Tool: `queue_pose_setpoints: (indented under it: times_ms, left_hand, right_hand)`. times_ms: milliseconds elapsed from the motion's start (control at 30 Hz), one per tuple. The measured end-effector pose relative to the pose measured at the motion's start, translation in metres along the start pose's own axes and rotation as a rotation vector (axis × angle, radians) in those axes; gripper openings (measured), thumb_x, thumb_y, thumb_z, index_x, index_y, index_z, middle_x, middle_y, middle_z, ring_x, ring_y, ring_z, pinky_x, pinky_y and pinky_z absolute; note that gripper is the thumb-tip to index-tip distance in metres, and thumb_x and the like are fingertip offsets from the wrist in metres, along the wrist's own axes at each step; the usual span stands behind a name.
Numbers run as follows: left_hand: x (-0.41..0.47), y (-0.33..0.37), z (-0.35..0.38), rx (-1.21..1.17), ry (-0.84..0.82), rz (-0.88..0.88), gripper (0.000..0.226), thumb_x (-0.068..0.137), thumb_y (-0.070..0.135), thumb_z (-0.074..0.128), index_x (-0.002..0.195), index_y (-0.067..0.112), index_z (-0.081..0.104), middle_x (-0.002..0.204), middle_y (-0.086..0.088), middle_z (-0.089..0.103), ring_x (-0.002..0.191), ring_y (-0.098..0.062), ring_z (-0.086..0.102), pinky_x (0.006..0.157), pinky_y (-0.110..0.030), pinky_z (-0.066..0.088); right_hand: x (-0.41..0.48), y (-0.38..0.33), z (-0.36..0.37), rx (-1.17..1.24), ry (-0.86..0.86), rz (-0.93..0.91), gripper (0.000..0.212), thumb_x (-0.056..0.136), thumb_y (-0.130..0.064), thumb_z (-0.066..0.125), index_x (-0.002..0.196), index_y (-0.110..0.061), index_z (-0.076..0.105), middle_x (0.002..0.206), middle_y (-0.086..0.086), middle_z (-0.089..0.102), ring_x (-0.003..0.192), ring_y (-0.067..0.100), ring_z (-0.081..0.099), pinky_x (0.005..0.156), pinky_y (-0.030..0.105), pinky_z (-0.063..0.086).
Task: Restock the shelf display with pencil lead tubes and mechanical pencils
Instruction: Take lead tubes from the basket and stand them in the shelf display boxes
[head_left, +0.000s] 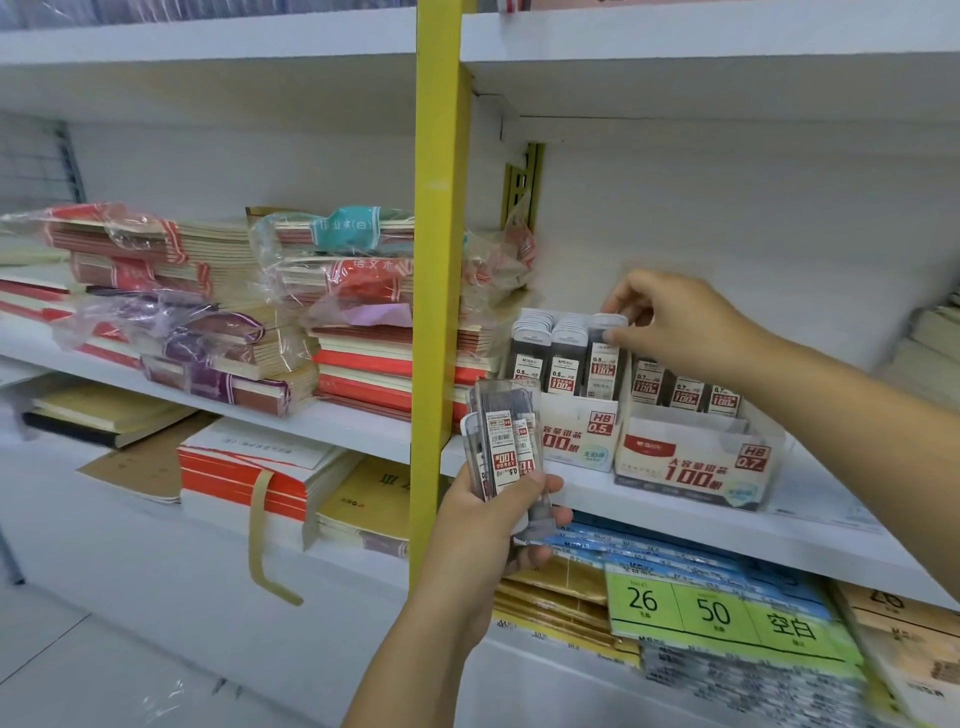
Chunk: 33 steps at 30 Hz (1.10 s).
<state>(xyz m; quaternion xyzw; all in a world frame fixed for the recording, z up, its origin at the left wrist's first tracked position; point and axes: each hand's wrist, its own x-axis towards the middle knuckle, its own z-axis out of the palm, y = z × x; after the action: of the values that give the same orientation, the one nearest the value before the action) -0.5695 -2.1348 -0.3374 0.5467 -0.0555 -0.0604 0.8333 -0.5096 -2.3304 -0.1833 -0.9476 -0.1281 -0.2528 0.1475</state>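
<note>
You have one view only, from the wide-angle camera on your head, so nothing is shared with a second view. It faces forward and slightly down at the white shelf board (649, 512), close enough that both forearms reach in from the bottom edge. The yellow metal upright post (436, 291) runs nearly down the middle, and straight lines bow toward the frame's edges.

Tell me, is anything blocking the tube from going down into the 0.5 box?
Nothing visible. The right hand holds the tube at the 0.5 box's right row, directly above its slot.
</note>
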Motion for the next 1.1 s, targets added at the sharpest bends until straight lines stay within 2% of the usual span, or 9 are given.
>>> queue_pose_setpoints:
  times_ms: [167,300,400,500,600,767,933,1000,1100]
  left_hand:
    - [0.001,-0.002,-0.002,0.004,-0.003,-0.005,0.022,0.093,0.024,0.069,0.114,0.026,0.063,0.096,-0.001,0.079,0.083,-0.019,0.077,0.051,-0.025,0.055]
    - [0.0,-0.002,-0.001,0.015,-0.03,-0.005,0.026,0.095,0.023,0.067,0.12,0.021,0.063,0.099,-0.001,0.079,0.088,-0.02,0.077,0.055,-0.026,0.057]
    - [-0.003,-0.001,0.0,0.018,-0.07,0.003,0.028,0.095,0.022,0.067,0.122,0.018,0.064,0.101,-0.001,0.079,0.09,-0.02,0.077,0.057,-0.027,0.058]
    - [-0.008,0.0,0.002,0.019,-0.123,0.018,0.028,0.095,0.021,0.066,0.123,0.021,0.062,0.105,-0.001,0.079,0.093,-0.022,0.077,0.06,-0.028,0.058]
    - [-0.013,0.002,0.005,0.038,-0.196,0.025,0.028,0.096,0.021,0.065,0.124,0.023,0.061,0.108,-0.002,0.078,0.096,-0.023,0.076,0.061,-0.028,0.058]
    - [-0.019,0.001,0.008,0.047,-0.271,-0.001,0.027,0.098,0.019,0.063,0.125,0.025,0.061,0.112,-0.004,0.077,0.1,-0.025,0.075,0.065,-0.03,0.059]
    - [-0.021,-0.002,0.007,0.024,-0.272,-0.018,0.027,0.098,0.013,0.063,0.123,0.023,0.063,0.112,-0.006,0.077,0.1,-0.027,0.075,0.064,-0.03,0.06]
    - [-0.02,-0.004,0.007,-0.004,-0.271,-0.024,0.029,0.097,0.012,0.064,0.123,0.023,0.063,0.113,-0.007,0.076,0.101,-0.03,0.075,0.065,-0.032,0.061]
    - [-0.02,-0.004,0.007,-0.036,-0.3,-0.037,0.031,0.096,0.01,0.065,0.123,0.024,0.065,0.116,-0.008,0.075,0.104,-0.032,0.073,0.071,-0.037,0.062]
  right_hand:
    - [-0.002,0.008,0.008,-0.139,0.107,0.008,0.009,0.088,-0.033,0.066,0.095,-0.029,0.07,0.094,-0.006,0.054,0.1,0.013,0.04,0.079,0.028,0.029]
    - [-0.011,0.005,0.007,-0.165,0.21,-0.021,0.018,0.093,-0.029,0.061,0.106,-0.023,0.072,0.096,-0.003,0.058,0.098,0.011,0.038,0.081,0.027,0.03]
    - [-0.03,-0.003,0.004,-0.054,0.272,-0.034,0.016,0.094,-0.026,0.059,0.104,-0.024,0.072,0.093,-0.01,0.061,0.086,0.007,0.048,0.076,0.023,0.034]
    - [-0.059,-0.019,0.004,0.239,0.142,0.007,0.014,0.089,-0.036,0.061,0.101,-0.037,0.068,0.084,-0.023,0.063,0.083,-0.004,0.06,0.066,0.008,0.043]
    - [-0.082,-0.034,0.014,0.433,-0.079,0.04,0.029,0.077,-0.05,0.067,0.104,-0.045,0.059,0.083,-0.02,0.068,0.075,-0.004,0.063,0.06,0.011,0.048]
    - [-0.096,-0.036,0.029,0.761,-0.098,0.152,0.032,0.083,-0.016,0.074,0.105,-0.031,0.056,0.078,0.001,0.071,0.066,0.009,0.067,0.059,0.027,0.052]
    - [-0.108,-0.029,0.033,0.781,-0.126,0.235,0.029,0.084,-0.022,0.072,0.108,-0.029,0.057,0.085,-0.002,0.073,0.075,0.011,0.07,0.069,0.029,0.056]
    - [-0.116,-0.03,0.038,0.693,-0.103,0.242,0.027,0.078,-0.029,0.078,0.099,-0.027,0.061,0.083,-0.005,0.071,0.073,0.007,0.069,0.064,0.021,0.055]
    - [-0.123,-0.032,0.044,0.738,-0.051,0.264,0.016,0.08,-0.021,0.078,0.088,-0.02,0.064,0.079,-0.003,0.071,0.07,0.01,0.069,0.063,0.02,0.055]
